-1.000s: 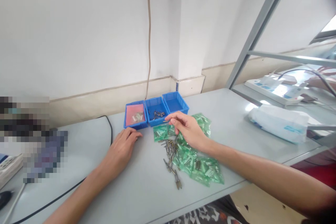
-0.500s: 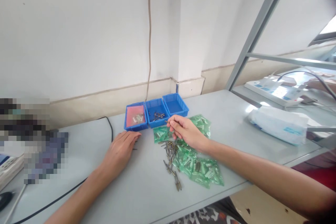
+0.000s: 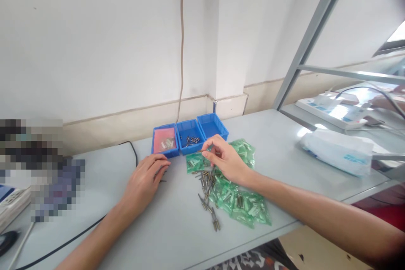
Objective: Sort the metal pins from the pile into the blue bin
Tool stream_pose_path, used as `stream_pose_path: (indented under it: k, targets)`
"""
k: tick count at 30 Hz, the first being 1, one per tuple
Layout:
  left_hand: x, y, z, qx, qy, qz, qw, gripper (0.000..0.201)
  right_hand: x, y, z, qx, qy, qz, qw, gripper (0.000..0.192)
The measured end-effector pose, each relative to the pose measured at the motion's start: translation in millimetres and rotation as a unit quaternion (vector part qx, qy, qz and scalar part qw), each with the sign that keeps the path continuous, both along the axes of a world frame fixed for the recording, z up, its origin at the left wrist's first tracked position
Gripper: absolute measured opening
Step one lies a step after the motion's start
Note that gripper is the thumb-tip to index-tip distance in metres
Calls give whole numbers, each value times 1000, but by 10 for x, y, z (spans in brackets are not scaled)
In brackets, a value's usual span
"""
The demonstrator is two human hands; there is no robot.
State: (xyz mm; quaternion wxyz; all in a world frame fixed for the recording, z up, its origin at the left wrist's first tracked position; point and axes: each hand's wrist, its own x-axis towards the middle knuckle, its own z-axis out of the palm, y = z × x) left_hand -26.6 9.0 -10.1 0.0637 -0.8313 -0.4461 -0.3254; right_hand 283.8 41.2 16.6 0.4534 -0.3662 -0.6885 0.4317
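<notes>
Broadly, a grey table [image 3: 177, 223] carries everything: a heap of green plastic bags [image 3: 221, 192], then three blue trays side by side behind it, the middle tray [image 3: 190, 150] holding small dark pins. Loose metal pins [image 3: 206, 181] lie in a trail left of the bags. The right hand [image 3: 225, 158] grasps one small pin [image 3: 200, 151], near the middle tray's front wall. Held only by thumb and forefinger tips, that pin could slip and be lost among the bags; a low forearm might also drag a bag into the loose ones. The right wrist reaches in from the right, above the heap. The left hand [image 3: 146, 179] rests palm down, fingers bent, dark pins poking out beneath; whether it grips them, I cannot tell.
</notes>
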Motion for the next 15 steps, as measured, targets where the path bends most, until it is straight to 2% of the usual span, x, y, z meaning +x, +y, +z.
stream_pose_path:
  k: [10, 15]
  targets:
    - [-27, 16, 6, -6, -3, 0, 1000, 15, 1, 3, 57, -63, 35, 45, 996, 26]
    - [-22, 13, -10, -27, -19, -8, 999, 12, 17, 30, 47, -85, 52, 42, 994, 31]
